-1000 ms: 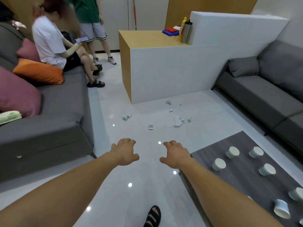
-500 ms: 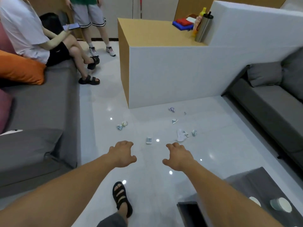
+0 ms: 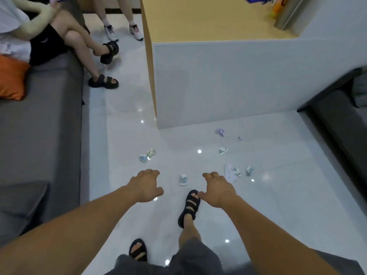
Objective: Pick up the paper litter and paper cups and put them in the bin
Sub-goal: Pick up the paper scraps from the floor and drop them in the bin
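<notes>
Several crumpled paper scraps lie on the glossy white floor ahead of me. The nearest scrap sits between my two hands, just beyond my right foot. A pair of scraps lies to the left, a flat white sheet with crumpled bits to the right, and a purple scrap near the counter base. My left hand and my right hand are both stretched forward, fingers loosely curled, holding nothing. No bin or paper cups are in view.
A grey sofa runs along the left, with a seated person and a standing person's sneakers beyond. A white counter with a wooden top stands ahead. A dark sofa lies at the right.
I have walked forward and tilted my view down. The scraps are closer, the coffee table with cups has left the view, and both my sandalled feet show.
</notes>
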Motion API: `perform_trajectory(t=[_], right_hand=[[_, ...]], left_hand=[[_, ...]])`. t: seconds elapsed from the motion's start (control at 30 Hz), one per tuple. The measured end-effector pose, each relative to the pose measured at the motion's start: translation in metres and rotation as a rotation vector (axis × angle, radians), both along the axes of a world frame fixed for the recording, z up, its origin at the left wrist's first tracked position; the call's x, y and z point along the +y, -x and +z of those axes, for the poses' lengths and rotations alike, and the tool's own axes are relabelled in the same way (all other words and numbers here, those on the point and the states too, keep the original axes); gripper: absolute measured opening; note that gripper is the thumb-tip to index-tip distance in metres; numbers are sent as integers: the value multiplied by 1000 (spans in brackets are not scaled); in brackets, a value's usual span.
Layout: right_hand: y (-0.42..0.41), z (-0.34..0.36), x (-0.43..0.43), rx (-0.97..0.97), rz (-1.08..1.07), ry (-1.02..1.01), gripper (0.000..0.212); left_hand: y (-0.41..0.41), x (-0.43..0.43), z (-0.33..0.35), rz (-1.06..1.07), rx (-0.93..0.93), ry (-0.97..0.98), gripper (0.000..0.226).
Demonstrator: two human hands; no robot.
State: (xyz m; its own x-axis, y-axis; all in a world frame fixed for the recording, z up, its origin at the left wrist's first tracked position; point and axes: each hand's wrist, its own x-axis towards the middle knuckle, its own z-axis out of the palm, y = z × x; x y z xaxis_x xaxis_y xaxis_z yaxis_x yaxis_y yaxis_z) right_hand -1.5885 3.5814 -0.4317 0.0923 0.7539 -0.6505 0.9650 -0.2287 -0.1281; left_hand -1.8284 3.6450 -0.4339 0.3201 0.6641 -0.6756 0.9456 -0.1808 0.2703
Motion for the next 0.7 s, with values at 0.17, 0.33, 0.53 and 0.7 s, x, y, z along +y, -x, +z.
perform_trajectory(t=[0.17,0.33,0.53,0.7], right_hand=[[-47,-70,80,17,79,81,68],[-68,-161,140,28,163,140,73],[-64,-348,201,13,275,171,73],[-53,-522,208,-13,437,193,76]], left_hand=[[-38,58,-71,128,-13,119,71],[-59,105,-168,242,-58,185,71],[-68,146,-350,282,-119,228,68],[-71,138,-506,331,-125,269,66]])
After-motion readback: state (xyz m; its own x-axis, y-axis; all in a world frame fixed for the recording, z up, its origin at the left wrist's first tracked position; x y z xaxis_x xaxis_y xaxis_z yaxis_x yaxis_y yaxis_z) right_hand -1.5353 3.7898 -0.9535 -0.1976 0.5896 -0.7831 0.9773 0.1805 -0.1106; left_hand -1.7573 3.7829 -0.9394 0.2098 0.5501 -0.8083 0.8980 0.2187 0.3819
